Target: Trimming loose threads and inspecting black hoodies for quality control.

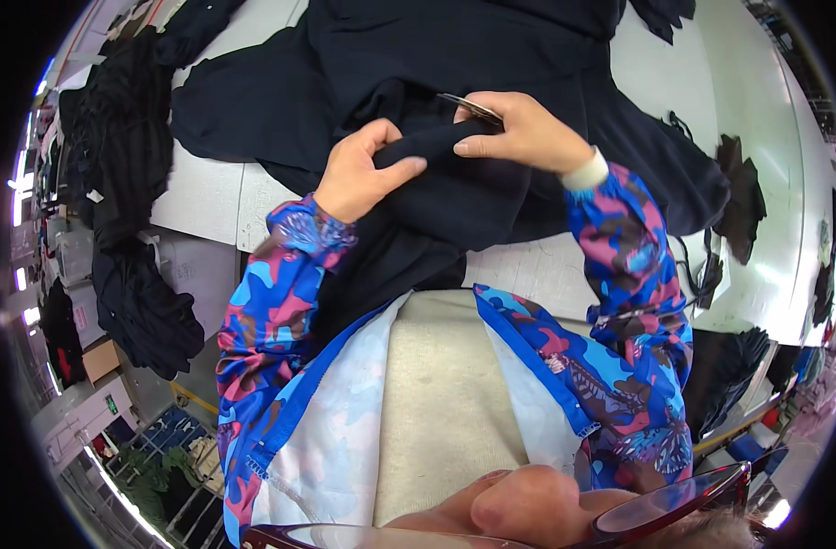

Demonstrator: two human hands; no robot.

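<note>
A dark navy garment [455, 197] is spread over the table, with sleeves reaching out to both sides and a fold raised in front of me. My left hand [359, 169] grips the left end of this fold, thumb on the near side and fingers behind. Opposite it, my right hand [528, 133] pinches the cloth's edge between thumb and fingers. Tucked in that same hand is a pair of thread snips [473, 110], the metal blades pointing left over the fabric. My right fingertips are partly hidden behind the cloth.
Under the garment lies a pale table [208, 197] with a seam across it. More dark clothes [125, 137] are heaped along the left edge and hang down. A crumpled dark piece [740, 197] rests at the right, with dark cords [709, 270] beside it.
</note>
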